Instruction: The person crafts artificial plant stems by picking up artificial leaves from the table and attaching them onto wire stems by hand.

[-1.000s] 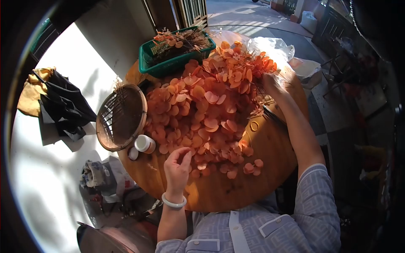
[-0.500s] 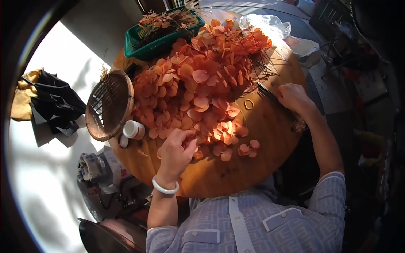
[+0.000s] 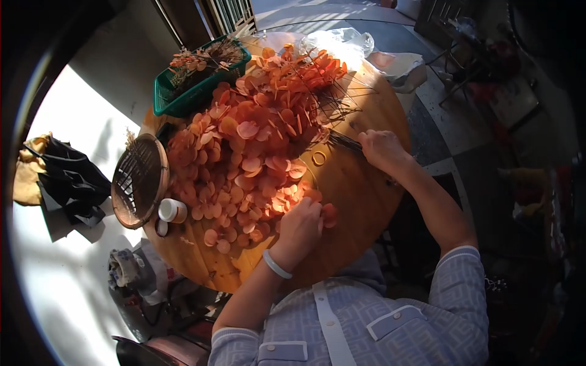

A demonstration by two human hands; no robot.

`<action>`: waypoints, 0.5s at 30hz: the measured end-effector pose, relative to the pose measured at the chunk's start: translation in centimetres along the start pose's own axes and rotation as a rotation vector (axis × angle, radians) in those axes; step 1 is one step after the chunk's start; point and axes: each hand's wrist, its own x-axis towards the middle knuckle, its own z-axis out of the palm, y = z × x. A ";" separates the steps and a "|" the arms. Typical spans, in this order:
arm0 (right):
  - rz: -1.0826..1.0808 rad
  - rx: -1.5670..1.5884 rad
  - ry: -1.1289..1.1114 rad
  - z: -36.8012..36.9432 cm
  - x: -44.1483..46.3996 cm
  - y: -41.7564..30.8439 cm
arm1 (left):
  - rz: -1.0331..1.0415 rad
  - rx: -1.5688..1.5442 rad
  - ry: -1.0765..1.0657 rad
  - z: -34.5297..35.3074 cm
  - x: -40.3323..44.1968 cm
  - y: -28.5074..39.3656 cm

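Orange-red round-leaved stems (image 3: pixel 244 140) form a large heap on the round wooden table (image 3: pixel 360 213). My left hand (image 3: pixel 300 226), below a white bracelet-ringed wrist, is closed at the heap's near edge, with orange leaves beside its fingers; what it grips is hidden. At the right, my right hand (image 3: pixel 381 149) is closed by the end of a bundle of thin dark stems (image 3: pixel 345 141); whether it grips them is too small to tell. A yellow ring (image 3: pixel 318 158) lies between the heap and that bundle.
A green basket (image 3: pixel 198 94) of dried stems stands at the back left. The woven round tray (image 3: pixel 140 181) leans at the left edge, near a white jar (image 3: pixel 173 210) and its lid (image 3: pixel 162 228). Clear plastic bags (image 3: pixel 339 44) lie at the back.
My right hand has come back from the heap's far right to the dark stems, closing. My left hand has shifted right along the heap's near edge. The camera view has turned.
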 end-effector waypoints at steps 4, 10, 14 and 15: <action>0.067 0.134 -0.019 -0.9 -0.7 0.6 | 0.001 -0.003 -0.007 -0.4 -0.3 -0.1; 0.158 0.220 -0.037 -5.6 -2.3 0.9 | 0.026 0.082 0.055 -0.3 -1.4 -0.6; 0.133 0.400 0.020 -8.4 -3.4 0.2 | -0.011 -0.035 0.189 -1.9 -1.8 -0.9; 0.165 0.572 -0.026 -8.6 -3.3 -0.6 | -0.066 -0.068 0.199 -2.1 -2.0 -1.2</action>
